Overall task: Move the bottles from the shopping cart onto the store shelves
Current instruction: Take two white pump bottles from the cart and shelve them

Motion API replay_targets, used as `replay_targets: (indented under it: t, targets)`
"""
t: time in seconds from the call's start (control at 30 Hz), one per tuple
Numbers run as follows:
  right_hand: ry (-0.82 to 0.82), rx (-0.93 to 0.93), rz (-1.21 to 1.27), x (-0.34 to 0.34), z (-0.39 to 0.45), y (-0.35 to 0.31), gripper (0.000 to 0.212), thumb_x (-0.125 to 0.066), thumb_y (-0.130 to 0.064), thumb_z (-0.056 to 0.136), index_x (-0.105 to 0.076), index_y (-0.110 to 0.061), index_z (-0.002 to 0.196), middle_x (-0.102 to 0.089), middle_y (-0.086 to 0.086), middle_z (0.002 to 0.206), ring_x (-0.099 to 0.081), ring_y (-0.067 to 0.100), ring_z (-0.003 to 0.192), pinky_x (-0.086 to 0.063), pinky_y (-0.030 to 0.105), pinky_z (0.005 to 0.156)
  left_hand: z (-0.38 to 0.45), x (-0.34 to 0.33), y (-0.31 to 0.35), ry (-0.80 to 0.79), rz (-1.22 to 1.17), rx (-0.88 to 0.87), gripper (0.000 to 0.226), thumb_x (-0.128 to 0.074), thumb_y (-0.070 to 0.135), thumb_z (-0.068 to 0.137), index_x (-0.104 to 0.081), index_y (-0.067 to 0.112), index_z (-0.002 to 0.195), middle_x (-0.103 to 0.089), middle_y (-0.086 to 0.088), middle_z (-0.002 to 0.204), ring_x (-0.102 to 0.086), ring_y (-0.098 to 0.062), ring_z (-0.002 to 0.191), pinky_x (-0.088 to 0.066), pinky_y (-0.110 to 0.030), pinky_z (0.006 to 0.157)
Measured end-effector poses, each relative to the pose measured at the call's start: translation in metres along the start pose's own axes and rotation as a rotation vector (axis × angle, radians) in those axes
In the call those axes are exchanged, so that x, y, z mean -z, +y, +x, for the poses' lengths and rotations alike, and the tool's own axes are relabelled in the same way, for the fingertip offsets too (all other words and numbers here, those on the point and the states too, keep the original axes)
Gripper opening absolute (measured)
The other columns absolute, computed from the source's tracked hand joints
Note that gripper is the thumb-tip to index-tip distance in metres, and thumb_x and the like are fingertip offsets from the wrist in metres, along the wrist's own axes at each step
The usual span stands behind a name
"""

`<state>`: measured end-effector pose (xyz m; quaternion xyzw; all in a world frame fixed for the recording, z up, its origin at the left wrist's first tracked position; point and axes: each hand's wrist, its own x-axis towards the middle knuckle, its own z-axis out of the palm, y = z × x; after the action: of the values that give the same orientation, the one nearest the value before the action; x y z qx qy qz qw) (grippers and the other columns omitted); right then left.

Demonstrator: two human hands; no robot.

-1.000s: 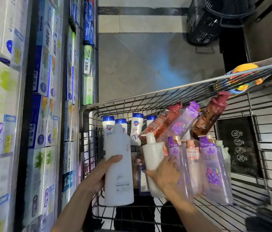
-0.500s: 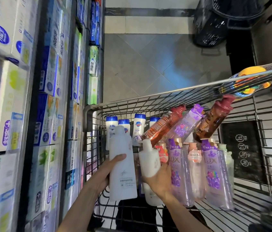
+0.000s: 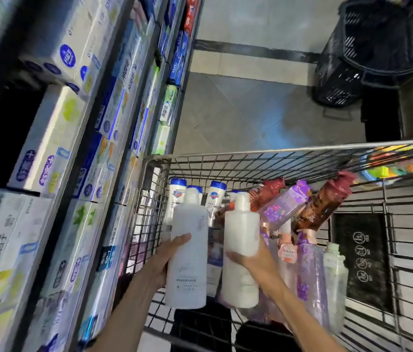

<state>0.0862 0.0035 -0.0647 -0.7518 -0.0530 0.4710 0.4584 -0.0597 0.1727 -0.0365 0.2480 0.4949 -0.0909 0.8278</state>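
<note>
The wire shopping cart (image 3: pixel 271 158) holds bottles (image 3: pixel 309 270); store shelves (image 3: pixel 134 118) carry boxes (image 3: pixel 55 138).

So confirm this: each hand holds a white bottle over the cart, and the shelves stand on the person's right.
Wrong side. The head view shows the shelves on the person's left. The rest holds: left hand and right hand each grip a white bottle over the cart.

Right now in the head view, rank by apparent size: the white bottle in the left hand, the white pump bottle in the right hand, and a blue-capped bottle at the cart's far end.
1. White bottle in the left hand: largest.
2. White pump bottle in the right hand: slightly smaller.
3. Blue-capped bottle: smallest, though it is farther away and partly hidden, so its true size is unsure.
</note>
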Motion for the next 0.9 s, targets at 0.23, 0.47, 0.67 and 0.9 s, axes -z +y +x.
replay_targets:
  t: [0.23, 0.47, 0.67, 0.9]
  targets:
    - [-0.137, 0.099, 0.049, 0.045, -0.023, -0.018, 0.071, -0.083, -0.046, 0.04, -0.06, -0.024, 0.103, -0.073, -0.017, 0.086, -0.069, 0.001, 0.076, -0.05, 0.013, 0.057, -0.029, -0.047, -0.039, 0.082, -0.128, -0.183, 0.053, -0.079, 0.014, 0.057, -0.06, -0.002, 0.104, -0.071, -0.019, 0.079, -0.069, -0.029, 0.062, -0.056, -0.035, 0.052]
    - [-0.367, 0.252, -0.023, 0.076, -0.067, -0.045, 0.077, -0.081, -0.044, 0.04, -0.059, -0.018, 0.109, -0.073, -0.017, 0.083, -0.069, 0.001, 0.072, -0.051, 0.014, 0.054, -0.087, -0.084, -0.099, 0.214, -0.313, -0.454, 0.108, -0.093, 0.034, 0.033, -0.053, 0.004, 0.129, -0.063, -0.024, 0.117, -0.062, -0.034, 0.099, -0.048, -0.053, 0.094]
    - [-0.559, 0.298, -0.057, 0.071, -0.11, -0.055, 0.057, -0.085, -0.029, 0.054, -0.059, -0.024, 0.105, -0.075, -0.009, 0.088, -0.071, 0.009, 0.079, -0.054, 0.022, 0.06, -0.145, -0.098, -0.154, 0.264, -0.495, -0.593, 0.047, -0.073, 0.022, 0.064, -0.065, 0.008, 0.108, -0.074, -0.014, 0.085, -0.071, -0.025, 0.068, -0.057, -0.034, 0.054]
    - [-0.745, 0.313, -0.179, 0.018, -0.162, -0.049, 0.064, -0.086, -0.028, 0.05, -0.059, -0.015, 0.107, -0.072, -0.007, 0.083, -0.07, 0.005, 0.07, -0.052, 0.018, 0.057, -0.203, -0.071, -0.226, 0.407, -0.652, -0.684, 0.05, -0.07, 0.023, 0.065, -0.061, 0.002, 0.11, -0.072, -0.017, 0.084, -0.07, -0.027, 0.068, -0.059, -0.04, 0.065]
